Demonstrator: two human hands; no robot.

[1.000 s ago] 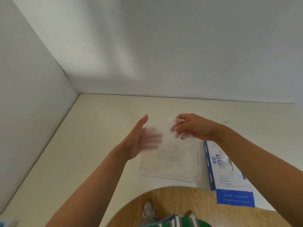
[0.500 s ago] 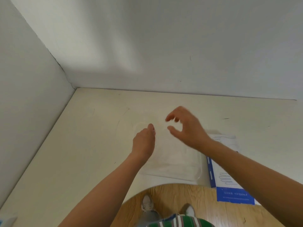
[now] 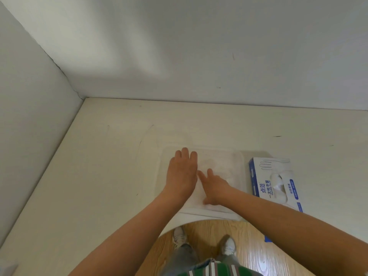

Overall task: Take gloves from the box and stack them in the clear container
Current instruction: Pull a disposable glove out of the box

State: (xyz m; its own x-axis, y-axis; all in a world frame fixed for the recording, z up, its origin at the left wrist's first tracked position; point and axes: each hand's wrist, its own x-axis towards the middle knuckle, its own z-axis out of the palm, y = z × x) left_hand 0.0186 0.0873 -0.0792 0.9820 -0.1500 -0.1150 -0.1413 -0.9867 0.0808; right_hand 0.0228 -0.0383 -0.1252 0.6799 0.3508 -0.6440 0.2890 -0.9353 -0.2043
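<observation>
A shallow clear container [image 3: 242,162] lies on the cream table near its front edge, with thin translucent gloves [image 3: 219,166] stacked flat inside. My left hand [image 3: 182,172] lies palm down on the left part of the stack, fingers straight. Beside it my right hand [image 3: 214,188] presses flat on the gloves too, fingers spread and pointing left and away. The blue and white glove box [image 3: 274,182] sits just right of the container, a glove poking out of its top opening; my right forearm crosses its near end.
White walls close off the table [image 3: 99,176] at the back and left. The table's front edge has a curved cutout, where my legs and the wooden floor [image 3: 254,250] show below.
Both hands were raised above the container, the right one pinching a glove a second ago. Now they have come down and lie flat on the stack.
</observation>
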